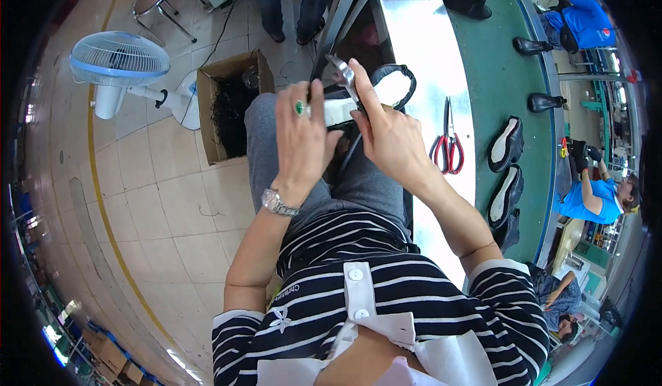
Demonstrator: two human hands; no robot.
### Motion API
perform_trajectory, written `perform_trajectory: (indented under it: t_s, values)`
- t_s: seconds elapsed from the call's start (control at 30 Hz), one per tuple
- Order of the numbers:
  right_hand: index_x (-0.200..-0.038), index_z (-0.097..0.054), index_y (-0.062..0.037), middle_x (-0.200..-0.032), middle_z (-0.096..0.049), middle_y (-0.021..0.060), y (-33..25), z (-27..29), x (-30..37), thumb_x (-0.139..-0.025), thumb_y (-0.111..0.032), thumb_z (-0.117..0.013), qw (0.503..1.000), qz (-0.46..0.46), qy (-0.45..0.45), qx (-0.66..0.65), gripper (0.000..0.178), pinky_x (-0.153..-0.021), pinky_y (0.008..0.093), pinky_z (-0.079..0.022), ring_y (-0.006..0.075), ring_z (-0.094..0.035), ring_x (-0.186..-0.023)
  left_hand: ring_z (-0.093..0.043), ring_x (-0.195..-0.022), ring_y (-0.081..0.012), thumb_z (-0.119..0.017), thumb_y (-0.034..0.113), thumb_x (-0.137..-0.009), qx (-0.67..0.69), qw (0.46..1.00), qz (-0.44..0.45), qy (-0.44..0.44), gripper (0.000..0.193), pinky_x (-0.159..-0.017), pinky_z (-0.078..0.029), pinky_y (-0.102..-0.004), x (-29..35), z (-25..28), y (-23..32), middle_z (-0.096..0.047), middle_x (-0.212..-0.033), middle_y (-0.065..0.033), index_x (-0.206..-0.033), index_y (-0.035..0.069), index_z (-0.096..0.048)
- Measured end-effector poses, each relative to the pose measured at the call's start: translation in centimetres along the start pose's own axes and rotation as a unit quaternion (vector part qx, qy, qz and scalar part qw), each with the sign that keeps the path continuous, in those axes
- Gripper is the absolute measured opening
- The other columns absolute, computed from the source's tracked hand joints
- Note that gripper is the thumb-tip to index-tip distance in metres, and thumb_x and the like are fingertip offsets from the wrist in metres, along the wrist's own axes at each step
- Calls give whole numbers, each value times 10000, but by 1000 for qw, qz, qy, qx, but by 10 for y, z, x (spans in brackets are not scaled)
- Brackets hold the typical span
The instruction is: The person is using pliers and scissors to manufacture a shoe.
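Over the lap, the left hand [301,136] clasps a black shoe upper [386,86] with a white lining, while the right hand [387,134] pinches a small metal tool [343,72] against its edge. Red-handled scissors [447,148] lie on the steel table [427,48] just to the right, near shoe soles [505,144] on the green belt [510,68].

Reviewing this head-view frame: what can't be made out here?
- Shoe upper: its middle is covered by the left hand and right hand.
- Small metal tool at the right fingertips: too small and blurred to identify.
- Cardboard box: holds a dark tangle, unclear what.
- Soles on the green belt: details smeared by fisheye bending.
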State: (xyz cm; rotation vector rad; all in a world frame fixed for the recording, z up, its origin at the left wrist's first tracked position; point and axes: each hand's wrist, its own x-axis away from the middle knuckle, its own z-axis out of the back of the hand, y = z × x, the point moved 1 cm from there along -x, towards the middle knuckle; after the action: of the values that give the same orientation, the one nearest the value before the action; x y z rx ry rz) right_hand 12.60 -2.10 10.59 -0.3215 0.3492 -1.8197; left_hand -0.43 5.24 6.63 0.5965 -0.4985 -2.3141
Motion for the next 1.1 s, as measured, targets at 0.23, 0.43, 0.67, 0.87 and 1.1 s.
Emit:
perform_trajectory:
  t_s: [0.23, 0.43, 0.67, 0.87, 1.1]
  values:
    - [-1519, -134, -111, -641, -640, 195, -2, -8, -4, -804, -119, -605, 997, 30, -46, 46, 856, -507, 436, -510, 351, -647, -557, -555, -1156, -337, -808, 122, -672, 3, 1000, -24, 3, 629, -942, -484, -387, 16, -16, -27, -571, -1249, -188, -1231, -28, -562]
    - [-1495, -209, -119, -627, -625, 197, 9, -26, -2, -861, -133, -575, 998, 16, -52, 39, 733, -541, 480, -494, 387, -633, -570, -572, -1143, -327, -812, 115, -666, 48, 999, -12, 10, 610, -921, -500, -386, 12, -14, -25, -577, -1245, -178, -1218, -1, -579]
    - [-1437, -290, -123, -904, -660, 224, 36, 11, -27, -920, -134, -527, 993, -24, 9, 117, 569, -583, 440, -533, 358, -673, -707, -487, -1236, -364, -796, 157, -692, 49, 991, -119, -35, 767, -1030, -421, -433, 12, -10, -50, -487, -1346, -238, -1384, 111, -468]
    - [-1403, -302, -85, -795, -660, 230, 32, 15, 38, -930, -115, -543, 979, -77, -181, -60, 532, -596, 448, -519, 364, -668, -644, -374, -1327, -441, -782, 440, -747, 323, 924, 180, -101, 1027, -1022, -425, -438, 78, 9, -35, -177, -1516, -307, -1478, -19, -226]
    - [-1433, -323, -59, -792, -676, 110, -13, 4, 54, -958, -166, -566, 936, -92, -289, -176, 543, -559, 315, -504, 186, -652, -583, -648, -809, -365, -579, 261, -950, 214, 946, 238, 48, 328, -735, -506, -396, 106, 27, -68, -652, -841, -217, -1028, -51, -649]
